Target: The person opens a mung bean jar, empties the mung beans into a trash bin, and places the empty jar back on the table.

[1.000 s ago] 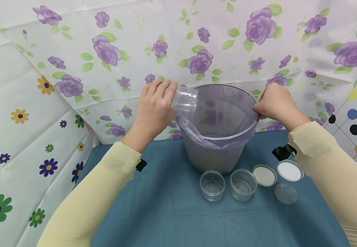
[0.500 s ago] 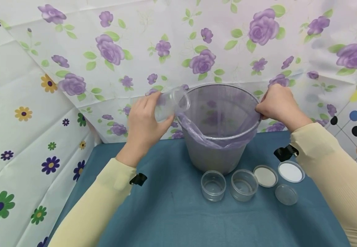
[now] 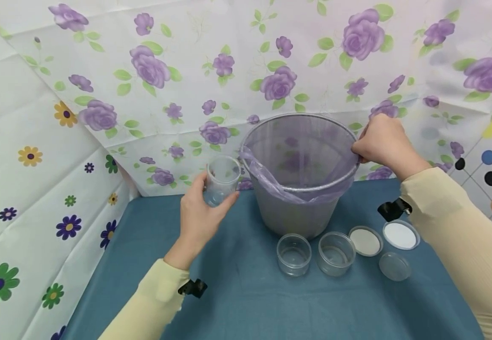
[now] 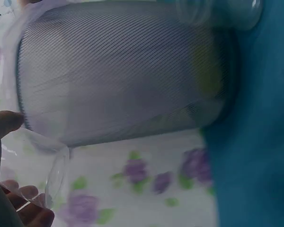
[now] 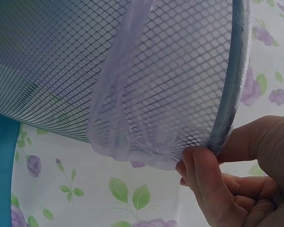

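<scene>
My left hand (image 3: pixel 201 215) grips a clear plastic jar (image 3: pixel 222 182), held nearly upright just left of the wire mesh trash can (image 3: pixel 297 215). In the left wrist view the jar (image 4: pixel 35 163) sits between thumb and fingers, beside the mesh wall. A thin purple trash bag (image 3: pixel 318 196) lines the can and folds over its rim. On the can's right side my right hand (image 3: pixel 382 141) pinches the rim with the bag's edge; the right wrist view shows thumb and fingers on either side of the rim (image 5: pixel 232 80).
Two clear open jars (image 3: pixel 293 255) (image 3: pixel 336 253) stand in front of the can. To their right lie a beige-lined lid (image 3: pixel 365 241), a white-lined lid (image 3: pixel 401 235) and a clear lid (image 3: pixel 394 267). A blue cloth (image 3: pixel 246 307) covers the table; a flowered sheet (image 3: pixel 178 28) hangs behind.
My left hand has drawn the jar away from the can's mouth, down and left, turning it from tipped over the rim to nearly upright. The right hand stays on the rim.
</scene>
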Demonstrator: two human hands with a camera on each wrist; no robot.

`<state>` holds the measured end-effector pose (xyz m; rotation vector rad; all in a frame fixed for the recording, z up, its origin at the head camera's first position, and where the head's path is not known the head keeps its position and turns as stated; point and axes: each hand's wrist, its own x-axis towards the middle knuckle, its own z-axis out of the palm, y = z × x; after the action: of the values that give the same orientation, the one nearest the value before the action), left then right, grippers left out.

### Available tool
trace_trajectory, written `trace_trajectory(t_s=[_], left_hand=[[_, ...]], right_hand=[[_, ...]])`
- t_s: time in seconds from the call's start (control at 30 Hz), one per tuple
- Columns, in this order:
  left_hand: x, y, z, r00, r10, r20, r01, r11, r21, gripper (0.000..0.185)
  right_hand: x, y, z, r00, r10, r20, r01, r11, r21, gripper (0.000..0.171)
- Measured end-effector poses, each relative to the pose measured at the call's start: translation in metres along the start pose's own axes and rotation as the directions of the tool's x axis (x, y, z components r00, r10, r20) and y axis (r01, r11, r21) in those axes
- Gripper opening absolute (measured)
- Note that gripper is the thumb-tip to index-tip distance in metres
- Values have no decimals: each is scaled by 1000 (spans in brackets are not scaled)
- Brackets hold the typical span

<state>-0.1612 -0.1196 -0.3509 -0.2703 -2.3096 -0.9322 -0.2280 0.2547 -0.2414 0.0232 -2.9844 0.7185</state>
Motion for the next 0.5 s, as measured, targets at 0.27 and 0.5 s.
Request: trace_trajectory(t_s=[0.27,0.5], left_hand=[[-46,-25,27,968,-207,141,219,973,-73,66],[-76,-36,46,934,-273,231,300,950,-90,62]], right_hand=[[0,-2,1,1000,-2,9,2,1000,7,23],[0,0,0,1000,2,-5,-2,1000,1,22]])
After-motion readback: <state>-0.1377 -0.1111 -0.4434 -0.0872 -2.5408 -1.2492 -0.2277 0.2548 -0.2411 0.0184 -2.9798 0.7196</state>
